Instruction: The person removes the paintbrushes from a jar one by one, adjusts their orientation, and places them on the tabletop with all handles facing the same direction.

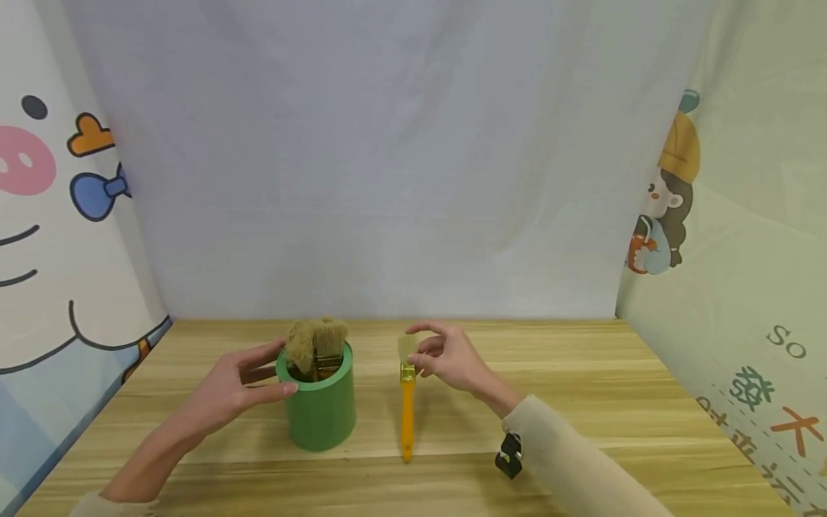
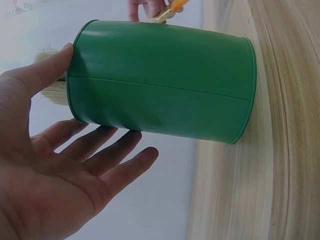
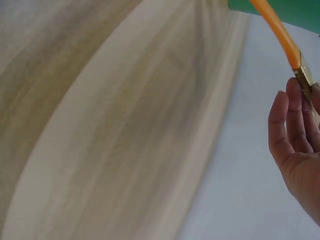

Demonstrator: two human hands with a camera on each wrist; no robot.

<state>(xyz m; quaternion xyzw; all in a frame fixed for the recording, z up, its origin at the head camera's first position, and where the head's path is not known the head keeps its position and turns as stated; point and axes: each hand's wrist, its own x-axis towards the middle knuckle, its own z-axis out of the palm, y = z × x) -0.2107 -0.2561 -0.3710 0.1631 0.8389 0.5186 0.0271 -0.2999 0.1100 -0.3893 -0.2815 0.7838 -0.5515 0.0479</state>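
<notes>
A green can [image 1: 321, 420] stands upright left of centre, with bristle brushes [image 1: 300, 346] sticking up out of it, bristles on top. My left hand [image 1: 226, 391] holds the can by its upper part, the thumb at the front rim and the fingers round the far left side. Right of the can, a paintbrush [image 1: 408, 413] with an orange handle and gold ferrule hangs bristles up, handle down. My right hand [image 1: 455, 362] pinches it near the ferrule between thumb and fingers. In the right wrist view the orange handle [image 3: 277, 30] points toward the can.
Both hands are over a light wooden table [image 1: 594, 416]. A plain white cloth [image 1: 388, 179] closes off the back, with printed cloths [image 1: 730, 287] at the sides. A small black device [image 1: 510, 456] sits at the right cuff.
</notes>
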